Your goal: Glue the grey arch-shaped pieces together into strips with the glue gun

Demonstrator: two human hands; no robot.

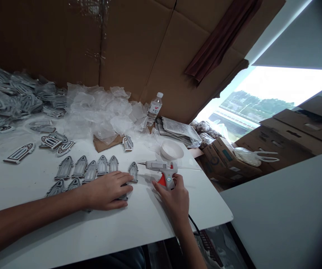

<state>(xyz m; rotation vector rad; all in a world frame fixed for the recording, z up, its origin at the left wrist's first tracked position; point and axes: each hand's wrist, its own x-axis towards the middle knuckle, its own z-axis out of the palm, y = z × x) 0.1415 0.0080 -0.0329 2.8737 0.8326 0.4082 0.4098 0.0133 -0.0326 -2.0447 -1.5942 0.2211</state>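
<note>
My right hand (176, 200) grips the handle of a white hot glue gun (161, 167) with a red trigger. Its metal nozzle points left, and a black cord runs down past the table edge. My left hand (111, 190) lies palm down with fingers stretched out over several grey arch-shaped pieces, partly hiding them. One small arched piece (133, 172) stands apart at its fingertips, close to the nozzle. Other arched pieces (80, 166) lie in rows beside and behind the hand. Whether the left fingers press on a piece underneath cannot be seen.
A heap of clear plastic bags (99, 108) covers the back, with bagged pieces (15, 95) at far left. A water bottle (154, 109), a white bowl (172, 154) and flat wrapped packs (177, 130) stand at back right. Cardboard (133, 41) rises behind; boxes (234, 160) sit beyond the table.
</note>
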